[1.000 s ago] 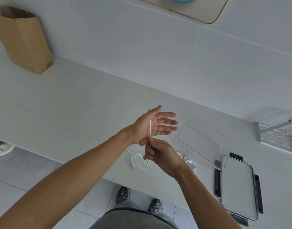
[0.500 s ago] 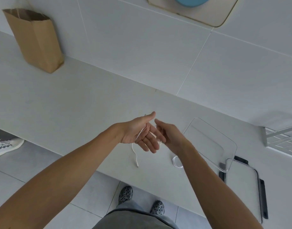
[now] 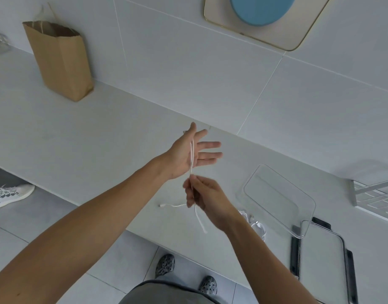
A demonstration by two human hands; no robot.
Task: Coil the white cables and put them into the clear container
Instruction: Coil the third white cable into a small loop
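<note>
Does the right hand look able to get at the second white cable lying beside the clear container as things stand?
Probably not yet: the right hand is pinching the cable being wound over the left hand. The second cable lies unobstructed beside the clear container.

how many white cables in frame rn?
2. One thin white cable wound across the open left hand, pinched by the right hand; one bundled white cable on the counter, partly hidden.

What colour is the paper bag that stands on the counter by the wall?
The paper bag is plain brown. The head view, the only one, shows it.
</note>
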